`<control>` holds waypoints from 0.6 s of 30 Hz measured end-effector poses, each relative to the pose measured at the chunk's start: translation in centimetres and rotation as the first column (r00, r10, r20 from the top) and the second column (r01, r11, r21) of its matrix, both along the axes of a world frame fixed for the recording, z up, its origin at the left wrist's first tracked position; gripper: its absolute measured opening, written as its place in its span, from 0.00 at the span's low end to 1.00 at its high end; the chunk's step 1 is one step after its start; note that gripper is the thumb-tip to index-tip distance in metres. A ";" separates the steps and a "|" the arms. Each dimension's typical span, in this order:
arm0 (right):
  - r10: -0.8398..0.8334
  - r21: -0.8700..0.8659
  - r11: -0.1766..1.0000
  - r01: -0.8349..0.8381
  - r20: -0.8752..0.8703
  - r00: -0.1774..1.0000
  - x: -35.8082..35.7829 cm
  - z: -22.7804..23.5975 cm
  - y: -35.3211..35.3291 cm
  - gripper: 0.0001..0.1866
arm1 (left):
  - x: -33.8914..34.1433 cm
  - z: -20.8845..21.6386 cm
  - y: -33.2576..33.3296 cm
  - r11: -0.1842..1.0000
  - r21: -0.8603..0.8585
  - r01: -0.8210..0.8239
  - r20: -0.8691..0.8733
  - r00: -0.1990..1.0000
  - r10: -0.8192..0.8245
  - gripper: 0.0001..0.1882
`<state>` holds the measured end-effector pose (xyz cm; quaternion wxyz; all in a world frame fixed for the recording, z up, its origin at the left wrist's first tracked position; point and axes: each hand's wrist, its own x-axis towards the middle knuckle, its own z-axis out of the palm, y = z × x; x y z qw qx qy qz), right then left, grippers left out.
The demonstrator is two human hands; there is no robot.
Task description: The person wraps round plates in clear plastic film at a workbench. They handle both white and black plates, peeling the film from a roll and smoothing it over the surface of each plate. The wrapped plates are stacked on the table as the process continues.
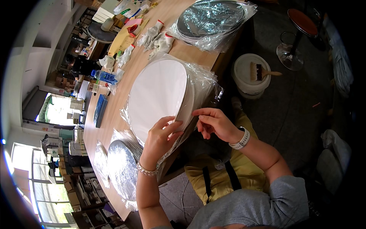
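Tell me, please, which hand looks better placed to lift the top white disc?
Probably the left hand: its fingers are at the edge of the top white disc. The right hand sits farther off, with only its index fingertip near the layer beneath.

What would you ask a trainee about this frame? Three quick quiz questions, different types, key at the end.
1. Multiple choice: what does the left hand grip by its edge?
A) a plastic bottle
B) a white round disc
C) a work glove

2. True or false: a white-strapped watch is worn on the wrist of the right hand.

3. Fill in the missing word: the wide brush lies on the ____ of the white bucket.

Key: 1. B; 2. True; 3. lid
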<state>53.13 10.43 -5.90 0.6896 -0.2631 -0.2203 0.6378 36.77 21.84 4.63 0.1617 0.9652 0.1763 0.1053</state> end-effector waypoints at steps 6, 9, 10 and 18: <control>0.000 -0.004 1.000 0.000 -0.003 1.000 0.0 0.2 0.0 0.16 | 0.5 0.4 -0.9 0.967 0.256 0.021 -0.069 0.998 -0.004 0.21; -0.002 0.001 1.000 0.002 0.005 1.000 -0.1 0.0 0.0 0.16 | 0.4 0.0 -0.7 0.972 0.233 0.019 -0.086 0.996 0.001 0.19; -0.003 0.003 1.000 0.003 0.010 1.000 -0.1 0.0 0.1 0.16 | 0.3 -0.1 -0.5 0.975 0.219 0.025 -0.079 0.997 -0.007 0.19; 0.007 0.001 1.000 -0.007 0.007 1.000 -0.1 0.2 0.1 0.16 | 0.2 0.1 0.0 0.998 0.058 0.000 -0.046 0.999 0.003 0.17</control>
